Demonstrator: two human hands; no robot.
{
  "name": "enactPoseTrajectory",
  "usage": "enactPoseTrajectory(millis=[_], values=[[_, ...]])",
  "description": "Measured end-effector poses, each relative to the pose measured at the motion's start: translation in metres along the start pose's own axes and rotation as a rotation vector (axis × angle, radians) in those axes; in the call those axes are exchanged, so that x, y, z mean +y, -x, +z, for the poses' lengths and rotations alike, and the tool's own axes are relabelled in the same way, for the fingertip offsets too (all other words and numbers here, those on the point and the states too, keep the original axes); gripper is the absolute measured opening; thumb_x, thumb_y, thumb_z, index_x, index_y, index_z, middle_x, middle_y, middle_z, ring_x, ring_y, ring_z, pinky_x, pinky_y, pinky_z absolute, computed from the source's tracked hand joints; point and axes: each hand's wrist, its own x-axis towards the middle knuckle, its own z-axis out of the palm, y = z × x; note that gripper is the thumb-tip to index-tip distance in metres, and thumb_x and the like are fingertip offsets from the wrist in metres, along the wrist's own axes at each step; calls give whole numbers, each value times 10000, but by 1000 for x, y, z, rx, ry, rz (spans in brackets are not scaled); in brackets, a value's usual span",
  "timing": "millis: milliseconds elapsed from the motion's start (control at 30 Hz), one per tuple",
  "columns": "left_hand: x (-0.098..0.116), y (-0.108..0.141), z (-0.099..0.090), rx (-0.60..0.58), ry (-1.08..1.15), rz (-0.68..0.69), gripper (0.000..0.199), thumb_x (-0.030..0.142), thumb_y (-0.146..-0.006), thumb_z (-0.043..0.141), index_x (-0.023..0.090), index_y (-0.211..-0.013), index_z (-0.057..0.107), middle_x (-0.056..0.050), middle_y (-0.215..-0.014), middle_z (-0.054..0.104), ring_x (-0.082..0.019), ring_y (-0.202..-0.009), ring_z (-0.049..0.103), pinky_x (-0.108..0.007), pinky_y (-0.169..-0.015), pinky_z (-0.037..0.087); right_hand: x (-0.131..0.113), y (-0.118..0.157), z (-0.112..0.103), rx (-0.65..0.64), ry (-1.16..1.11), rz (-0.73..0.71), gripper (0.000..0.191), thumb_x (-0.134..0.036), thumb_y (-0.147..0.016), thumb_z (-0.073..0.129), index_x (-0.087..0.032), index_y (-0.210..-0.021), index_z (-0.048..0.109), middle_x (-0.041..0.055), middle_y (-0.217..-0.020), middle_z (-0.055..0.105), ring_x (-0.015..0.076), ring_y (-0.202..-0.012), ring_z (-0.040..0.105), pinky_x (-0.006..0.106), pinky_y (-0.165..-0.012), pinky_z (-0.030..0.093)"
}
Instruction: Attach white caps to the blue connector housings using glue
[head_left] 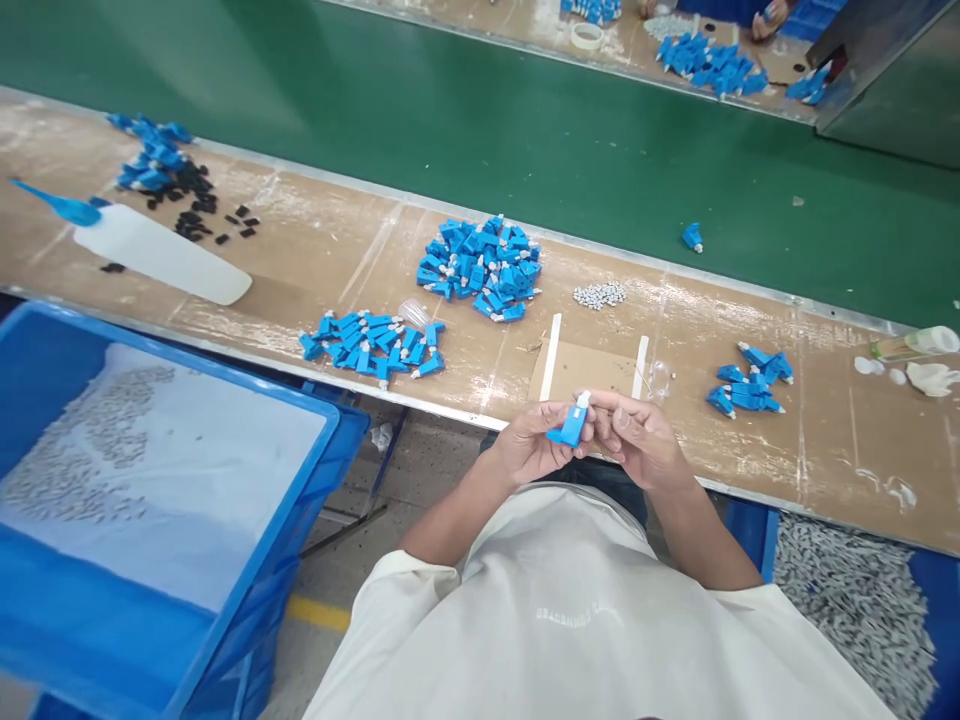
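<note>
My left hand (534,443) is closed on a blue plastic part (573,424) with a white tip, pinched between thumb and fingers at the bench edge. Close beside it, the curled fingers of my right hand (634,437) are pressed together next to the part; whatever they hold, if anything, is hidden. Just beyond my hands lies a cardboard sheet (592,368) with white strips at both sides. Behind it is a small pile of tiny grey-white pieces (599,295). Two heaps of similar blue parts (480,265) lie to the left, and a smaller group (748,385) to the right.
A white bottle with a blue nozzle (161,250) lies at left, near black pieces (196,200). Blue crates (247,575) of grey pieces flank me. A green belt (375,120) carries one blue part (692,237). Across it, another person's hand (771,18) shows.
</note>
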Motion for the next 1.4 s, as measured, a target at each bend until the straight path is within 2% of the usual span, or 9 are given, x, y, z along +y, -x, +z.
enactPoseTrajectory(millis=[200,400,567,700,800,967,1133,1267,1400], values=[[-5,-1,-5,57,50,-30,288,261,-633,845,108,-844,722,-69,-702,676,-119,-593,612,-195,-508,460,0,4,3,45,37,28,563,-587,-719,858,-176,-1097,789,-41,-611,516,62,-495,329,225,-434,338],[-4,0,0,117,-18,-53,217,276,-681,799,123,-799,699,-62,-683,654,-122,-577,583,-250,-581,499,2,3,3,18,16,36,529,-557,-722,867,-160,-1064,786,1,-686,614,60,-501,398,208,-421,316],[-2,1,4,92,-15,-50,222,270,-652,828,127,-736,680,-43,-642,633,-107,-564,562,-235,-587,500,4,3,1,-20,37,7,526,-553,-754,847,-153,-1088,774,24,-719,653,89,-552,507,199,-429,339],[-3,0,1,117,-59,-14,265,296,-656,852,119,-756,681,-41,-662,639,-110,-580,580,-233,-591,503,10,1,-1,-22,77,-26,553,-569,-735,858,-147,-1081,769,26,-755,656,115,-601,584,232,-505,468],[-5,-1,-2,142,-146,14,322,349,-670,870,112,-795,691,-33,-676,641,-102,-551,569,-231,-553,476,15,-1,1,15,100,-52,529,-567,-699,882,-147,-1004,778,0,-697,621,123,-569,596,268,-548,522],[-6,-2,-2,148,-211,45,420,433,-606,915,107,-750,693,-37,-653,638,-110,-560,585,-233,-549,468,21,-3,6,105,65,-91,413,-552,-751,840,-161,-866,775,-23,-624,553,110,-508,542,261,-501,497],[-5,-5,4,145,-220,4,379,401,-627,887,110,-788,707,-51,-664,645,-138,-587,616,-255,-554,472,16,-4,-2,94,11,-61,550,-694,-808,698,-162,-679,745,-5,-550,506,99,-464,441,236,-402,372],[-6,-11,4,185,-235,1,369,390,-639,887,107,-765,686,-53,-669,655,-132,-570,612,-252,-557,486,12,1,-14,38,54,-95,474,-619,-789,753,-153,-852,809,17,-652,590,96,-511,445,225,-420,345],[-9,-19,6,206,-253,-22,381,377,-646,889,109,-833,693,-39,-692,661,-115,-574,607,-227,-553,489,10,5,-24,21,66,-168,447,-544,-764,808,-162,-997,812,27,-763,611,141,-658,552,272,-585,500]])
